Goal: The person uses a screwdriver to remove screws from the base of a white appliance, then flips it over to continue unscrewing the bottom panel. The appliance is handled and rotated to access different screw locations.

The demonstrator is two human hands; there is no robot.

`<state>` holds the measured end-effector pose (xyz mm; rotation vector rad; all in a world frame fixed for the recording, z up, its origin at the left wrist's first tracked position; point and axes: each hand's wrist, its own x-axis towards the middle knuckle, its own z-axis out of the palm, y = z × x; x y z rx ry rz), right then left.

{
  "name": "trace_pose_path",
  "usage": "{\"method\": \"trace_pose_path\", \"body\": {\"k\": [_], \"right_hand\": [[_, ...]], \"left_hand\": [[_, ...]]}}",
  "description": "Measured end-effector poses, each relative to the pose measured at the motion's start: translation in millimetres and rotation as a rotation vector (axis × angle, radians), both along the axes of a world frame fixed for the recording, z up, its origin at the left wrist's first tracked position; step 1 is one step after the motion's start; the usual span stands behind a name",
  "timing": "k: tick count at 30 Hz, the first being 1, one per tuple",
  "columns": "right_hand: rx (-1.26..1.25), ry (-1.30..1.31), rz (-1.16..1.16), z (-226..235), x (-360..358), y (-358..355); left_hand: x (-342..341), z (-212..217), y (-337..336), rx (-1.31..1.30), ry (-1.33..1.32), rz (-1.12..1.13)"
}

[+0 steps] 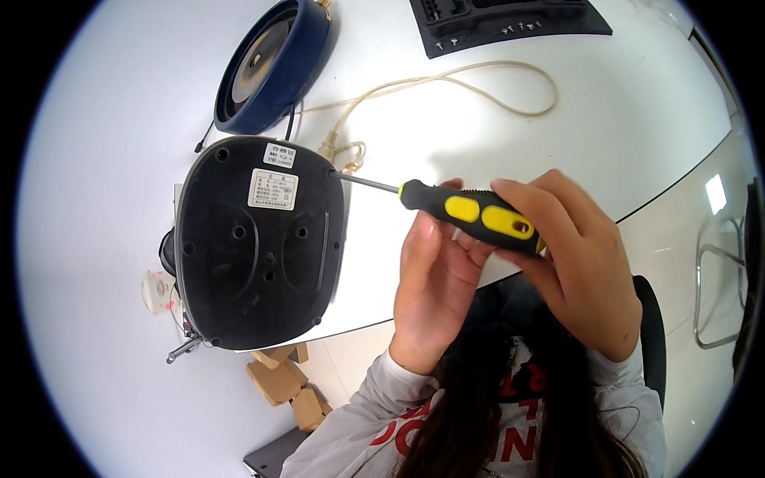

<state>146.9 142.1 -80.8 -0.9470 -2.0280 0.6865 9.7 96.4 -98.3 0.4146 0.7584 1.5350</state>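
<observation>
A black oval appliance base [263, 263] stands on the left with its underside toward me, showing white labels and several screw holes. The tip of a black-and-yellow screwdriver [478, 213] meets a hole at the base's upper right edge. My right hand [586, 255] is closed round the rear end of its handle. Below the handle's front part is my left hand [434, 287], thumb on the near side and a fingertip showing beyond the far side. A small pale piece [457, 233] shows by the left fingers; I cannot make out what it is.
A dark blue round pan-like part [275, 68] with a metal disc leans behind the base. A beige power cord [478, 76] loops across the white table [637, 111]. At the back lies a black tray [510, 32] with several screws. Cardboard boxes [279, 378] sit below the table edge.
</observation>
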Motion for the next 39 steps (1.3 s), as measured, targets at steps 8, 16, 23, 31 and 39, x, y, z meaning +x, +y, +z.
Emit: {"method": "trace_pose_path", "body": {"k": [8,16,23,31,39], "right_hand": [[0.005,-0.014,0.009,3.8,6.0,1.2],[-0.07,0.068,-0.047,-2.2,-2.3,-0.5],[0.112,0.074,0.008,-6.4,1.6,2.3],[-0.066,0.051,-0.106,-4.9,-1.1,-0.3],[0.148,0.167,0.018,-10.7,0.3,7.3]], "left_hand": [[3.3,-3.9,8.0,0.035,0.027,-0.043],[6.9,2.3,9.5,-0.017,0.002,-0.004],[16.9,3.9,10.1,-0.042,-0.09,-0.08],[10.0,-2.1,8.9,-0.054,-0.014,-0.035],[15.3,4.8,7.0,0.014,-0.144,-0.034]]}}
